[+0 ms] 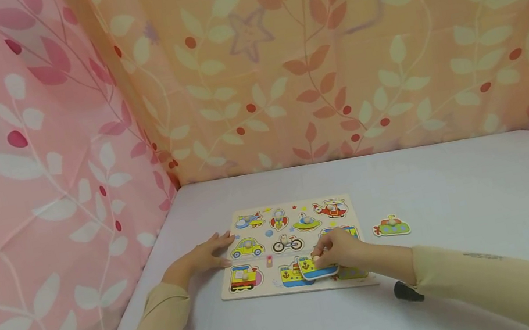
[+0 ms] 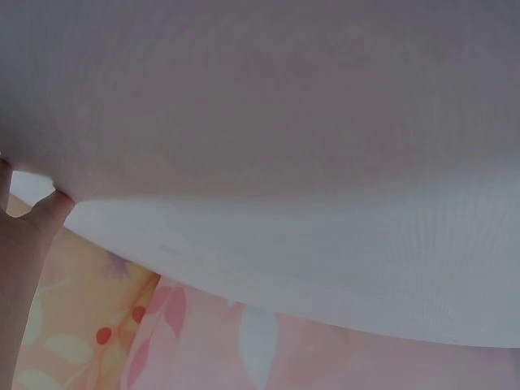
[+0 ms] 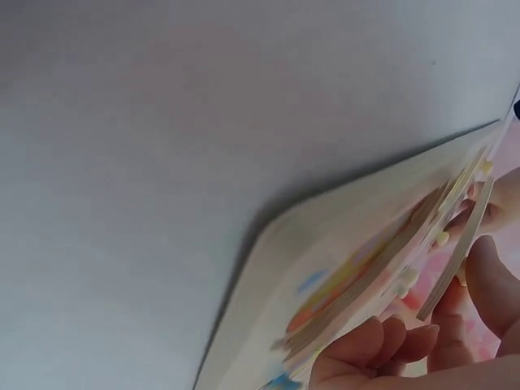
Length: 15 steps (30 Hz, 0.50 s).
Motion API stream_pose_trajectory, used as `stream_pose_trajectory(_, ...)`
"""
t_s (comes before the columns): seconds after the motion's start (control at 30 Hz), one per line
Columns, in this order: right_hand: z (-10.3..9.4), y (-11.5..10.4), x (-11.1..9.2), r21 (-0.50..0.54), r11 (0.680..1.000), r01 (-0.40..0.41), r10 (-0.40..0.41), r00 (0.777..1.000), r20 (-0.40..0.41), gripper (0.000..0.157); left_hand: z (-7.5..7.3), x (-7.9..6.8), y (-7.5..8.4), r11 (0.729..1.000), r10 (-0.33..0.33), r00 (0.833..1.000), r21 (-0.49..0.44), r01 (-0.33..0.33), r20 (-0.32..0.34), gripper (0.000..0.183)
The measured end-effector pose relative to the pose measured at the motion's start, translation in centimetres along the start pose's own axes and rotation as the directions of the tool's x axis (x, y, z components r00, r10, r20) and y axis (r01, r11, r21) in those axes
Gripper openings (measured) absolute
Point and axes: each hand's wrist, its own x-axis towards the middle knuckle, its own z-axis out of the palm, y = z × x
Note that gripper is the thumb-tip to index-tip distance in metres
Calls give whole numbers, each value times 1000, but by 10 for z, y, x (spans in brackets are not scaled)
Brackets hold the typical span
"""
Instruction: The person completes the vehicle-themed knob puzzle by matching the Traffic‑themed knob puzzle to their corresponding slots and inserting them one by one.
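My right hand (image 1: 340,249) pinches the knob of a wooden ship puzzle piece (image 1: 315,269), blue and yellow with an anchor. The piece is tilted over the lower part of the wooden puzzle board (image 1: 272,291), overlapping the printed ship picture (image 1: 290,276). In the right wrist view, that ship piece (image 3: 459,252) appears edge-on beside my thumb. At the board's left edge rests my left hand (image 1: 208,253), its fingers loosely spread. Knobbed pieces such as the train (image 1: 244,277), car (image 1: 247,247) and helicopter (image 1: 332,209) sit on the board.
A green submarine piece (image 1: 391,227) lies on the white table (image 1: 459,184), right of the board. Beneath my right forearm a small black object (image 1: 408,292) shows partly. Patterned curtains (image 1: 331,59) stand behind the table and along its left side.
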Motion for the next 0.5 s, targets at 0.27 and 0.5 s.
stream_pose_trajectory(0.27, 16, -10, -4, 15, 1000, 6, -6, 999, 52, 11, 1, 0, -1, 1000, -25, 1000, -16, 25, -3, 72)
stream_pose_trajectory(0.5, 25, -17, -1, -28, 999, 46, -45, 997, 60, 11, 1, 1, 0, 999, -43, 999, -21, 43, -7, 72)
